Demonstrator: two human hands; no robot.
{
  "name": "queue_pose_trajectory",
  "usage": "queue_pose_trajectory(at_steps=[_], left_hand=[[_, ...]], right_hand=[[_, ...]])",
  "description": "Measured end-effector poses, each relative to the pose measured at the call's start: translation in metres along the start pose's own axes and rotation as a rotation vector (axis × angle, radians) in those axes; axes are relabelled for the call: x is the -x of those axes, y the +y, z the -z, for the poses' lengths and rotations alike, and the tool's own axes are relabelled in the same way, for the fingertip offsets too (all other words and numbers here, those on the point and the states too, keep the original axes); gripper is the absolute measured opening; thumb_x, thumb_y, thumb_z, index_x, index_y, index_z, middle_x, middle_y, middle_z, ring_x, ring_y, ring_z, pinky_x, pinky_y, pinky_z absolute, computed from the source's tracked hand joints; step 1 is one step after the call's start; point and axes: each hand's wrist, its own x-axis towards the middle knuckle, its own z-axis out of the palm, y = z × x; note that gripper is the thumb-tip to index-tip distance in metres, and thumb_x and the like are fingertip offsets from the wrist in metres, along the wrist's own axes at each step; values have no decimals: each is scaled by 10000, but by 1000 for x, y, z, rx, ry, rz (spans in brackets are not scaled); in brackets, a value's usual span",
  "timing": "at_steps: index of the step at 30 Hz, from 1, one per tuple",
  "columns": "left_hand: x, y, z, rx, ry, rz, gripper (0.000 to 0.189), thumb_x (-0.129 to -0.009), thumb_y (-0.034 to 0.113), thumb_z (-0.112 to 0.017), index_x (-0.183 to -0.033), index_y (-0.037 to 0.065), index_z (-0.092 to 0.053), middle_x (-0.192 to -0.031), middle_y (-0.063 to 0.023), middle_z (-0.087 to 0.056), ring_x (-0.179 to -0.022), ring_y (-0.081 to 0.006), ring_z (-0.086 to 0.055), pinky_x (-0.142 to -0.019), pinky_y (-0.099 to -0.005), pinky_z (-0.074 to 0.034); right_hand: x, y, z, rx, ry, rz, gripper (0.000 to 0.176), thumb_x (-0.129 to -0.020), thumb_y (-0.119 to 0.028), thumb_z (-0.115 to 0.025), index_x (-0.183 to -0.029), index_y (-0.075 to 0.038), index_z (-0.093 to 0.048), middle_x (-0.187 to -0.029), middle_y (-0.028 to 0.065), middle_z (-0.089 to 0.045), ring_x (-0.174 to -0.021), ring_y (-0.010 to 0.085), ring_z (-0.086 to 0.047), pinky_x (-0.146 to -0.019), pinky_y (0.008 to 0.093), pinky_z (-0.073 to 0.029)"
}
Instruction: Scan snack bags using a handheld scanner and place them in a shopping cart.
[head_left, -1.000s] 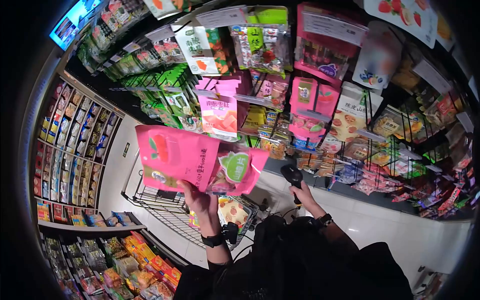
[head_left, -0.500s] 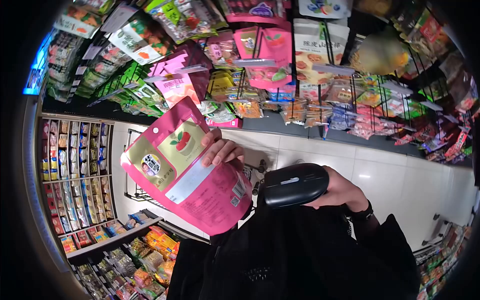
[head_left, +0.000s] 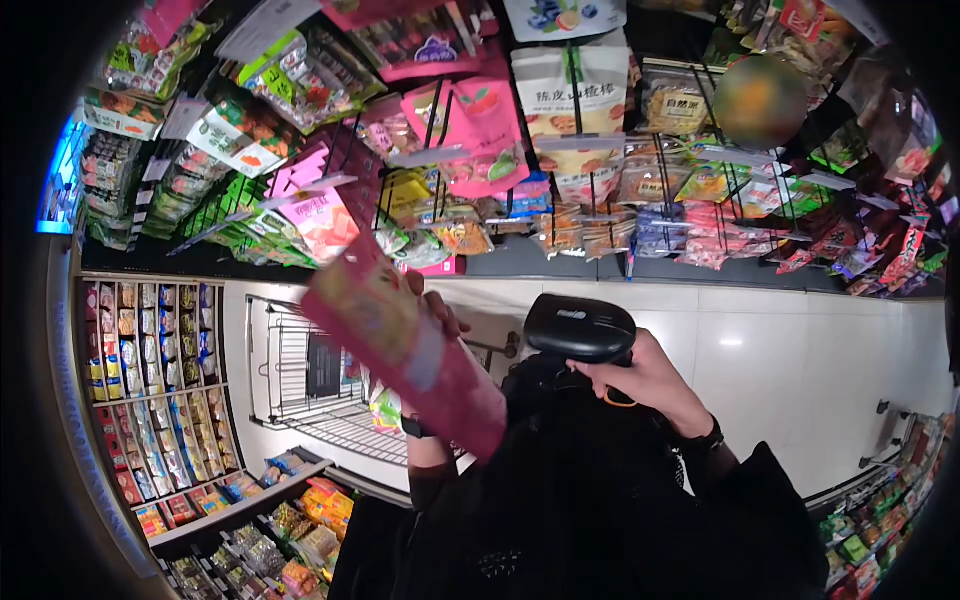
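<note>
My left hand [head_left: 437,305] grips the edge of a pink snack pouch [head_left: 400,350], which is tilted and blurred by motion, its front seen at a steep angle. To the right, my right hand [head_left: 655,380] is wrapped round a black handheld device [head_left: 580,328] with a rounded top, held level in front of my chest. An orange-edged part shows beneath the device, by my fingers. Each wrist has a dark band.
Hanging snack bags [head_left: 575,100] fill the rack ahead. Behind the pouch stands a wire shopping cart [head_left: 345,425] with some packages inside. Shelves of packets [head_left: 155,340] are at the left, more goods [head_left: 880,530] at the lower right, and pale floor tiles [head_left: 760,380] between.
The pouch has turned from facing me to a steep slant, with my left hand still on it. My right hand and the device have shifted slightly left. More of the cart shows.
</note>
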Motion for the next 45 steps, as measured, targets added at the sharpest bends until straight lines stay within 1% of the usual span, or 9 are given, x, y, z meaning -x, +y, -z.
queue_pose_trajectory(at_steps=[1, 2, 6, 10, 12, 14, 20, 23, 45], left_hand=[[6, -4, 5, -167, 26, -22, 532, -948, 430, -486, -1311, 54, -380, -959, -107, -588, -838, -252, -612, -757, -372, -525], [41, -9, 52, -361, 635, 34, 464, -962, 374, -499, -1273, 39, -422, -1002, -92, -606, -818, -195, -624, -769, -336, -526], [17, -14, 14, -665, 654, 127, 321, -959, 240, -544, -1190, 20, -508, -995, -54, -632, -846, -112, -595, -743, -276, -493], [16, -19, 33, -897, 749, 69, 309, -961, 187, -540, -1204, -2, -503, -1089, -61, -617, -923, -91, -571, -794, -258, -470], [6, -16, 38, -1006, 751, 4, 262, -951, 156, -554, -1146, -19, -540, -1028, -57, -637, -887, -80, -567, -772, -248, -463], [-8, -13, 46, -1083, 770, -56, 229, -938, 136, -571, -1106, -20, -558, -980, -56, -650, -846, -83, -578, -753, -248, -468], [-51, 1, 67, -1077, 751, -105, 249, -928, 122, -586, -1119, -35, -555, -995, -76, -653, -871, -101, -584, -783, -260, -470], [-68, 10, 77, -1039, 721, -128, 260, -918, 112, -598, -1125, -36, -550, -1006, -85, -652, -886, -107, -587, -800, -267, -471], [-110, 35, 104, -1074, 614, -29, 372, -865, 177, -670, -1159, -20, -555, -967, -163, -681, -891, -201, -657, -779, -319, -491]], right_hand=[[-2, 7, 4, 7, 75, 35, 186, -822, -103, -691, -958, 8, -629, -742, 17, -624, -574, 78, -581, -524, 230, -459], [-3, 11, 8, 12, 149, 71, 171, -824, -93, -689, -947, 9, -631, -740, 16, -621, -584, 76, -580, -532, 228, -458], [-7, 30, 21, 63, 317, 18, 147, -839, -75, -671, -962, -1, -637, -727, 2, -606, -588, 60, -567, -537, 224, -450], [-18, 50, 28, 568, 430, 154, 324, -761, -188, -715, -991, 20, -619, -745, 138, -654, -654, 243, -659, -604, 346, -507], [-16, 39, 32, 1157, 186, -212, 361, -736, -302, -676, -935, -11, -595, -803, 191, -651, -792, 355, -641, -715, 444, -520], [-17, 50, 35, 1262, -12, -190, 344, -747, -289, -670, -937, -17, -576, -839, 183, -646, -829, 351, -637, -729, 446, -514], [-34, 79, 28, 1137, -148, -153, 408, -824, -395, -526, -1016, -35, -540, -885, 193, -637, -877, 389, -610, -747, 470, -493], [-47, 68, 20, 1002, -147, -25, 452, -819, -434, -506, -1026, -32, -523, -886, 188, -619, -892, 400, -588, -747, 475, -468], [-129, 56, -27, 1209, 28, -339, 407, -773, -343, -660, -1035, -51, -556, -946, 167, -636, -930, 358, -607, -781, 461, -493]])
